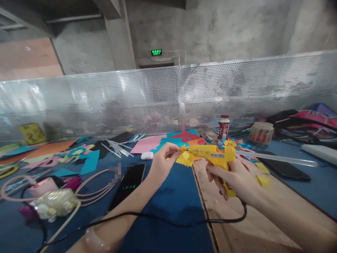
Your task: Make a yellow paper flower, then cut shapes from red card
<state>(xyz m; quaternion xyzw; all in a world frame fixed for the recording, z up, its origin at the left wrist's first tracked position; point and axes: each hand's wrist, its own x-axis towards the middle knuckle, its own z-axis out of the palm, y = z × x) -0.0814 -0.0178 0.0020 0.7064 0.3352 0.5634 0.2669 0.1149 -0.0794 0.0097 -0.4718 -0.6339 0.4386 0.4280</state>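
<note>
My right hand (229, 175) grips a yellow glue gun (214, 154), its fingers wrapped around the handle. A long clear glue stick (279, 159) sticks out of the gun's rear, and a black cord hangs from the handle. The nozzle points left at the fingertips of my left hand (168, 153). Those fingers are pinched at the edge of a yellow paper flower (186, 159), just under the nozzle. The fingers partly hide where they meet the paper.
Coloured paper sheets (149, 143), clear sticks (118, 148) and a white earphone case (146, 155) lie farther back. A phone (129, 184) rests by my left forearm. The black cord (158, 216) crosses in front. A bottle (224, 127) and jar (261, 133) stand before the perforated metal screen (147, 95).
</note>
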